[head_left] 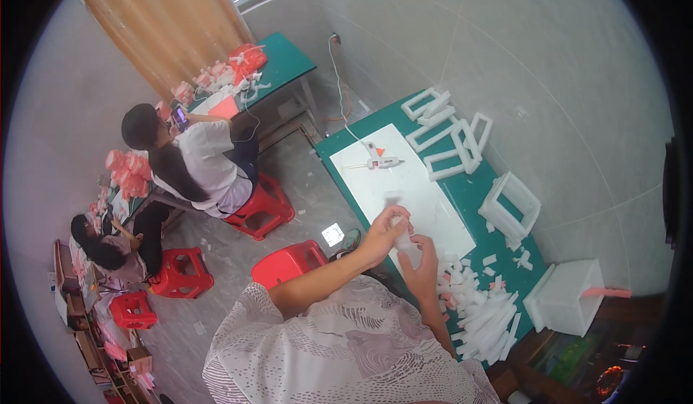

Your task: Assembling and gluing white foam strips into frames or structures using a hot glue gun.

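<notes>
Close in front of my body, my left hand [385, 236] and my right hand [420, 265] meet over the near edge of a white board [426, 200]. Between them is a small white foam piece [401, 241], partly covered by my fingers. The left fingers curl over its top, while the right fingers and thumb close around its lower side. Farther up the board lies a white glue gun [382, 163] with an orange trigger, its cord running to a wall socket. Loose white foam strips [487, 324] are heaped just right of my right forearm.
Foam frames [451, 140] lie on the green table [530, 256], with a box-like frame [510, 205] and a white foam box [567, 299] at its right. Red stools [289, 261] stand at left. Two seated people [206, 158] occupy another table [285, 61].
</notes>
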`<state>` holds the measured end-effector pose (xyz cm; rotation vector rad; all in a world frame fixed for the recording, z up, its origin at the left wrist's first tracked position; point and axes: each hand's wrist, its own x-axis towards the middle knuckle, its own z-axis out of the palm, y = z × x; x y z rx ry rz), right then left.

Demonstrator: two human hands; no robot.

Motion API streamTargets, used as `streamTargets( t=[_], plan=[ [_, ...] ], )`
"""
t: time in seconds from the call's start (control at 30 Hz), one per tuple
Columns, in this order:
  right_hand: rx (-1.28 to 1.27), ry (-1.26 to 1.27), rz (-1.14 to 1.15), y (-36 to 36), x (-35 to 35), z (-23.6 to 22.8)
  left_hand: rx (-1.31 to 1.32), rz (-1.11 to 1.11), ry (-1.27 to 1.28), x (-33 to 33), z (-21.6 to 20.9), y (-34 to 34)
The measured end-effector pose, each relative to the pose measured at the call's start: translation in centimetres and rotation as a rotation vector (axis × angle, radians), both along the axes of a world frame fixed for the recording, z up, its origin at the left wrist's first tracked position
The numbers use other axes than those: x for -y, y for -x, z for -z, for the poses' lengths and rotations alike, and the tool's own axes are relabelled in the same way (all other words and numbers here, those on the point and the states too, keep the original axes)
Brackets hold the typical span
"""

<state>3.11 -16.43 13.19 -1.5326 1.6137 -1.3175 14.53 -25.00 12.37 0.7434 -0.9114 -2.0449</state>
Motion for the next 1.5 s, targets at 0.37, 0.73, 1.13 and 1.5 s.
streamTargets(
  t=[0.37,0.73,1.13,1.5],
  plan=[
    [0.078,-0.084,0.013,0.5,1.4,0.0,0.049,0.15,0.26,0.6,-0.3,0.8],
    [0.079,-0.294,0.065,-3.4,6.0,-0.7,0.324,0.533,0.867,9.6,-0.8,-6.0],
    [-0.062,-0.135,0.165,-7.8,13.6,-1.7,0.503,0.387,0.975,16.5,-3.0,-10.0],
    [-0.172,-0.032,0.524,-9.9,13.6,-1.7,0.412,0.457,1.208,18.6,-3.1,-8.0]
  ],
)
